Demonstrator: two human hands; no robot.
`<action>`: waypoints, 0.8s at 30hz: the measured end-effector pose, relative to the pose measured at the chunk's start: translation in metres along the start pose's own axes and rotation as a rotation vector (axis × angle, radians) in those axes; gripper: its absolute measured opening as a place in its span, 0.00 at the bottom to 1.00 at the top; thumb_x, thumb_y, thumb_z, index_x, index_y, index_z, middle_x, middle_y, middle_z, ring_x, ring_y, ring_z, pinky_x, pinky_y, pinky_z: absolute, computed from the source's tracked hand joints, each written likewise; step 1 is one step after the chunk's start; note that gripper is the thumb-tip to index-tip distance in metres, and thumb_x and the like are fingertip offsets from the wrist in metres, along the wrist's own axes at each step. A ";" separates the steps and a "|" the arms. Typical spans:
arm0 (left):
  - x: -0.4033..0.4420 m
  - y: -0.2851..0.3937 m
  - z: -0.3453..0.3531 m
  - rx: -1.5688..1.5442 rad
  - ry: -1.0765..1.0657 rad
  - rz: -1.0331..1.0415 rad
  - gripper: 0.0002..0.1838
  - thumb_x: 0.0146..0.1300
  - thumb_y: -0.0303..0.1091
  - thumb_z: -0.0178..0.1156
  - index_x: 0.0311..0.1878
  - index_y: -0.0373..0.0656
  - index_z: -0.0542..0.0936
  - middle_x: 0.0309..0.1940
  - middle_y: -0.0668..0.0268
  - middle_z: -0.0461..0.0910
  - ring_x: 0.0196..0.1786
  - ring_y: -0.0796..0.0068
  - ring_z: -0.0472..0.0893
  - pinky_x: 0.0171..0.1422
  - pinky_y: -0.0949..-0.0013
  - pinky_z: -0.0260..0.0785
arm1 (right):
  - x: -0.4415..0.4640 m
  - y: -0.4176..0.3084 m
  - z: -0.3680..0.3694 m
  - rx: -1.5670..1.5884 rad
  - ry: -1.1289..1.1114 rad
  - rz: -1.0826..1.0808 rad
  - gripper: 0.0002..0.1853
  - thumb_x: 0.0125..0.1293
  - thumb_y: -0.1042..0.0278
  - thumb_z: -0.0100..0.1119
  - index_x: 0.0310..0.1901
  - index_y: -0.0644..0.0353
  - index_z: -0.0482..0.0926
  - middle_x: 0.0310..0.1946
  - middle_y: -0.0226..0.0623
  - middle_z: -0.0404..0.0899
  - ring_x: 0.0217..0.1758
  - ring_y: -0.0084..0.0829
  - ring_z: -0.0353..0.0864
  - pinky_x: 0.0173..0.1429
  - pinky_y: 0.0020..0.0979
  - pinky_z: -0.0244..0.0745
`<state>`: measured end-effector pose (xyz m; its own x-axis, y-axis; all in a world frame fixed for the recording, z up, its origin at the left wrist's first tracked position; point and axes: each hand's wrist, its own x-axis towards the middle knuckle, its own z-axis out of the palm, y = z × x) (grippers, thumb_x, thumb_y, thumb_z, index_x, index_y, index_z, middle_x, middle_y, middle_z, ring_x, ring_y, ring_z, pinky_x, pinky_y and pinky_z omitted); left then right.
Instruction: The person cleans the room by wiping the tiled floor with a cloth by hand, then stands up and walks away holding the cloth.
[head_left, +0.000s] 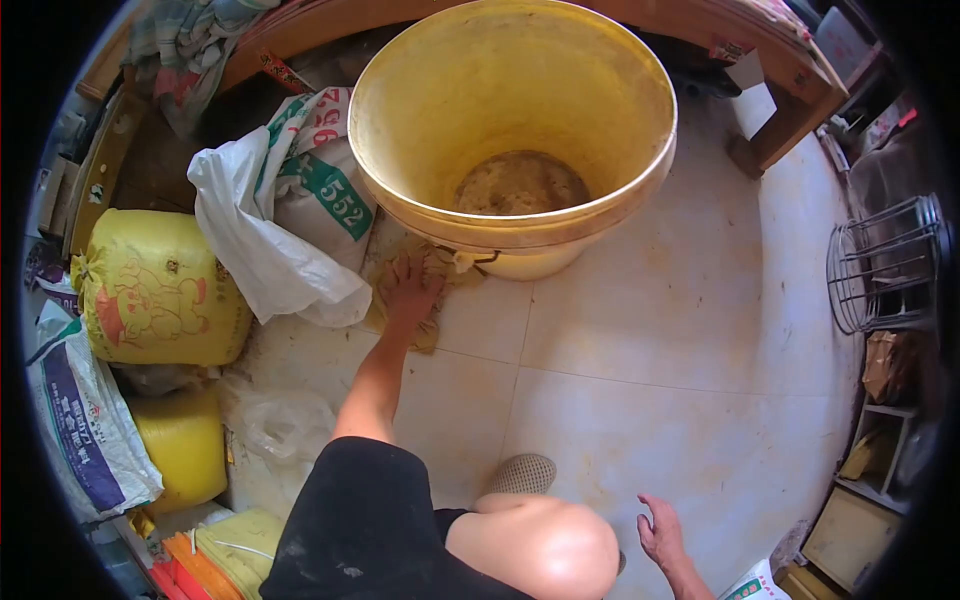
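My left hand (411, 287) lies on a crumpled tan cloth (425, 335) on the floor, its fingers spread over it. Right by that hand stands a large yellow bucket (560, 245) with a brownish layer (522, 185) at its bottom. The bucket's handle joint is close to my fingertips. On the other side, a white woven sack (270, 240) marked 552 slumps near the hand. At the lower right, my right hand (662, 533) is held beside my knee with its fingers apart, and it holds nothing.
Yellow stuffed bags (165, 290) and a white-purple bag (90, 420) line the left side. A clear plastic bag (285, 425) lies on the tiled floor (640, 340). A wooden frame (790, 120) runs behind the bucket. A wire rack (885, 265) stands at the right.
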<state>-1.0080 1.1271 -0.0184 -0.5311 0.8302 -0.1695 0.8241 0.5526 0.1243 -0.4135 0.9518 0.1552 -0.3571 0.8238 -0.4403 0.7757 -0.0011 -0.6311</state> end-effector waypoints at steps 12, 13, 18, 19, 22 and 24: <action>-0.208 0.168 0.030 -0.142 -0.092 0.613 0.41 0.62 0.54 0.59 0.76 0.50 0.62 0.76 0.51 0.57 0.79 0.41 0.49 0.79 0.36 0.35 | 0.036 -0.095 -0.044 0.383 0.001 0.294 0.29 0.68 0.65 0.58 0.70 0.57 0.65 0.56 0.43 0.80 0.60 0.36 0.79 0.60 0.38 0.73; -0.208 0.193 0.032 -0.179 -0.111 0.705 0.40 0.62 0.54 0.59 0.76 0.51 0.62 0.76 0.52 0.57 0.79 0.42 0.49 0.79 0.36 0.36 | 0.041 -0.102 -0.050 0.388 -0.015 0.308 0.29 0.68 0.65 0.57 0.70 0.57 0.65 0.57 0.43 0.79 0.61 0.37 0.78 0.61 0.38 0.73; -0.185 0.248 0.051 -0.278 -0.189 1.203 0.38 0.61 0.55 0.62 0.73 0.54 0.67 0.76 0.56 0.59 0.79 0.45 0.50 0.80 0.37 0.38 | 0.055 -0.102 -0.042 0.249 -0.071 0.163 0.28 0.69 0.66 0.56 0.70 0.57 0.64 0.58 0.45 0.78 0.62 0.42 0.77 0.63 0.41 0.73; -0.183 0.242 0.052 -0.288 -0.187 1.205 0.38 0.61 0.56 0.62 0.73 0.53 0.67 0.76 0.56 0.58 0.79 0.45 0.50 0.80 0.36 0.38 | 0.056 -0.091 -0.035 0.208 -0.060 0.143 0.28 0.68 0.66 0.56 0.70 0.56 0.65 0.59 0.45 0.77 0.63 0.43 0.76 0.64 0.43 0.72; -0.188 0.199 0.040 -0.242 -0.194 1.098 0.38 0.62 0.56 0.62 0.73 0.52 0.67 0.77 0.52 0.55 0.80 0.44 0.48 0.79 0.35 0.37 | 0.066 -0.055 0.004 0.084 -0.161 -0.020 0.29 0.67 0.67 0.56 0.70 0.57 0.65 0.62 0.48 0.74 0.67 0.48 0.72 0.69 0.45 0.68; -0.207 0.178 0.039 -0.153 -0.188 0.968 0.37 0.63 0.54 0.61 0.72 0.51 0.68 0.77 0.46 0.52 0.80 0.43 0.47 0.78 0.33 0.37 | 0.080 -0.038 0.035 -0.058 -0.128 -0.127 0.30 0.66 0.67 0.55 0.70 0.57 0.64 0.67 0.48 0.69 0.72 0.53 0.64 0.73 0.47 0.62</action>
<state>-0.7433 1.0506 0.0007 0.4067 0.9101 -0.0794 0.8443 -0.3412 0.4131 -0.4897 0.9976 0.1216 -0.5148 0.7361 -0.4395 0.7476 0.1345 -0.6504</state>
